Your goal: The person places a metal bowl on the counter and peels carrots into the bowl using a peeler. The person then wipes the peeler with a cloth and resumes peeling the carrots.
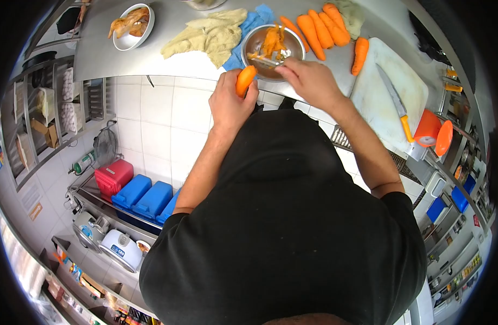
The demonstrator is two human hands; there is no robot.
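My left hand is wrapped round a carrot, whose orange end sticks up past the fingers at the table's front edge. Just to the right, my right hand grips a metal peeler, its far end lying over the near side of a steel bowl. Orange carrot peelings are heaped in that bowl. Several whole carrots lie in a row behind and right of the bowl. One single carrot rests beside the cutting board.
A knife with a yellow handle lies on the white cutting board. An orange container stands at its near right corner. Yellow cloth and blue cloth lie left of the bowl. A white bowl holds cooked-looking food.
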